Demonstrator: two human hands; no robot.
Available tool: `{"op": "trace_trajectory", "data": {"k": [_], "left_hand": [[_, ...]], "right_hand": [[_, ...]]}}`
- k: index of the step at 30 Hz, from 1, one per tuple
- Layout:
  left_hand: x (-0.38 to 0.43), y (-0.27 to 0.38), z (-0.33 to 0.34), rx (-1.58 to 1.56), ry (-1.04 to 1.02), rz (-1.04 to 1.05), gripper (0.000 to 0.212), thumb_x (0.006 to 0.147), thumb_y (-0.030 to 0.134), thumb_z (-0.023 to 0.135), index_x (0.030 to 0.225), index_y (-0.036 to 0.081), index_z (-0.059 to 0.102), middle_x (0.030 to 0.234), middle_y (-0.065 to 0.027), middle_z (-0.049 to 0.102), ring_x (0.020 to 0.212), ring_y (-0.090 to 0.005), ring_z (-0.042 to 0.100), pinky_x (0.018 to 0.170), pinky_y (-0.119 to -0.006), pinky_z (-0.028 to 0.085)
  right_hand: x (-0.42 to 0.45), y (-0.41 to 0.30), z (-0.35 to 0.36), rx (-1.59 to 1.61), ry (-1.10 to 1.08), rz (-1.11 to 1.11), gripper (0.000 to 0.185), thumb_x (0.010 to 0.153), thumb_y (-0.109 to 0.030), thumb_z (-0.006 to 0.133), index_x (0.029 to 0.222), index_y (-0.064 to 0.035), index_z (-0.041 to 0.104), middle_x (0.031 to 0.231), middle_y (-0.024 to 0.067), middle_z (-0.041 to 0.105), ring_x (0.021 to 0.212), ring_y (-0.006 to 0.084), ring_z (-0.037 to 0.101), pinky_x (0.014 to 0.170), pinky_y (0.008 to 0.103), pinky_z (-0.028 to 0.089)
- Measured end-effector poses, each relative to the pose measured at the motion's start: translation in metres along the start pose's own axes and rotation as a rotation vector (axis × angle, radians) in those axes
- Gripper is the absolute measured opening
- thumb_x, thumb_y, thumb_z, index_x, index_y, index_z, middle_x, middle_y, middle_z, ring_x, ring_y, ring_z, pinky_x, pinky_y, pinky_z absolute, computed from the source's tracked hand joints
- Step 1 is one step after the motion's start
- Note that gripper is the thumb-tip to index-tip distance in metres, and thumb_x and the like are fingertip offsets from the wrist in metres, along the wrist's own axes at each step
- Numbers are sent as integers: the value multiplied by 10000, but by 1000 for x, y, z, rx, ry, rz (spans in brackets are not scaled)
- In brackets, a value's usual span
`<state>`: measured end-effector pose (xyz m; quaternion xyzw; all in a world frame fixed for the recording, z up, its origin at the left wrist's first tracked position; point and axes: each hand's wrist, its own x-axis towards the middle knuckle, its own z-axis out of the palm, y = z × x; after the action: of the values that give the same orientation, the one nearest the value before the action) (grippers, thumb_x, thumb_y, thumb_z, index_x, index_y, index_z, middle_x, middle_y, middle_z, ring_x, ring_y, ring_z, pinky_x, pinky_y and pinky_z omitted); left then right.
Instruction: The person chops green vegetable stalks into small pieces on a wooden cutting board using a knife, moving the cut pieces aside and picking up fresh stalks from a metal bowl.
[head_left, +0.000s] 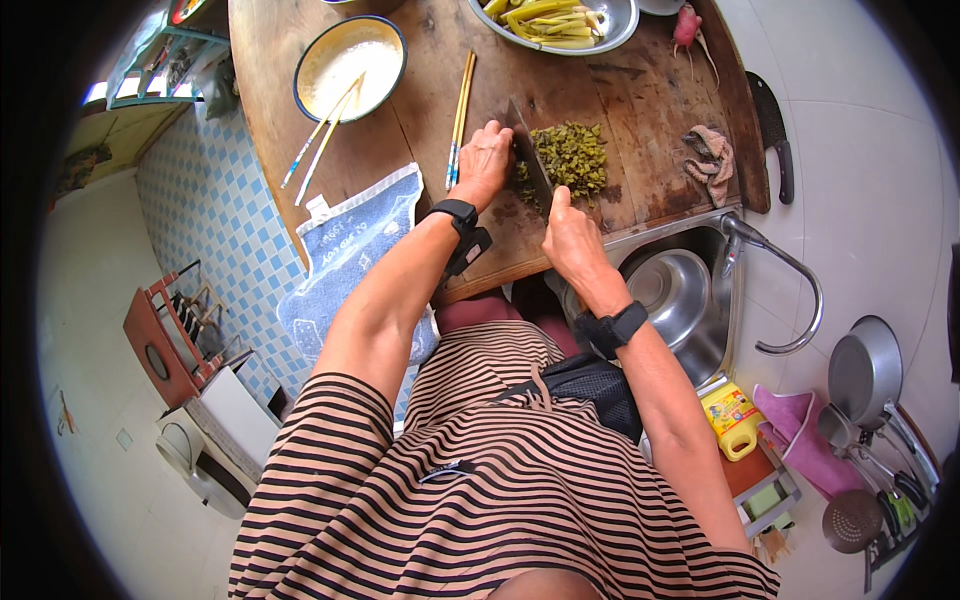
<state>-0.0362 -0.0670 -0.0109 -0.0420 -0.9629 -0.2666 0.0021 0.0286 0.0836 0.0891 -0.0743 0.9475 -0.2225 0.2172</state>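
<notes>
My right hand (574, 238) grips the handle of a kitchen knife (531, 156), whose wide dark blade stands on edge at the left side of a pile of chopped green vegetable (574, 159). On the blade's other side is my left hand (487, 161), its fingers bent against or close to the blade; whether they hold a few bits is hidden. Beneath lies the wooden tabletop (495, 240). Just left of my left hand, a pair of chopsticks (460, 120) lies on the wood.
An enamel bowl (350, 69) of whitish batter with chopsticks stands at left, above a blue towel (360, 255). Beyond are a metal bowl (555, 46) of green stalks and a pink radish (685, 30). A crumpled cloth (711, 163) lies right, near the sink (675, 292) and faucet (806, 277).
</notes>
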Motion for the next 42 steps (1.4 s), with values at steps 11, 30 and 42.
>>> {"op": "trace_trajectory", "data": {"k": [11,30,42], "left_hand": [[0,-14,-8,40,41,86,137,724,105,604,860,126,602,875,-74,523,848,-271,508,678,-394,449],[-8,-71,-45,132,50,-406,282,761,71,539,1007,21,410,952,-241,525,865,-408,559,742,-472,467],[14,-37,-54,150,208,-297,327,747,149,614,1038,64,491,1023,-148,476,972,-324,488,761,-422,460]], "right_hand": [[8,20,3,108,69,-13,283,821,-85,506,1046,13,364,688,288,568,679,460,559,604,528,437],[4,53,5,173,146,-33,311,828,-117,523,1075,-2,371,703,286,577,711,456,569,614,517,448],[1,61,-6,181,179,-151,297,830,-102,521,1072,-1,383,647,274,557,658,451,560,553,504,439]]}}
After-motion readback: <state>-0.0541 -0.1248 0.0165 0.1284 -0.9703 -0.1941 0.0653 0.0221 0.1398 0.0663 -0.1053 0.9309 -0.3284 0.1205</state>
